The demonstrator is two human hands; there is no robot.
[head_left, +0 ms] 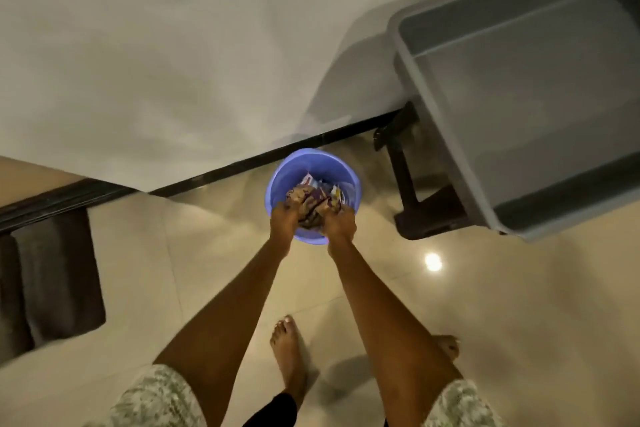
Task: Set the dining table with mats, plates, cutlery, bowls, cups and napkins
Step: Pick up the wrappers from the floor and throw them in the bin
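A blue plastic bucket stands on the tiled floor against the white wall. Crumpled wrappers and a brownish patterned wad fill it. Both my arms reach down into it. My left hand grips the wad's left side with curled fingers. My right hand grips its right side the same way. The fingertips are partly hidden in the wad. No mats, plates, cutlery, bowls, cups or napkins are in view.
A large grey plastic tub sits on a dark stand at the right. A dark floor mat lies at the left by a doorway. My bare feet stand on glossy beige tiles.
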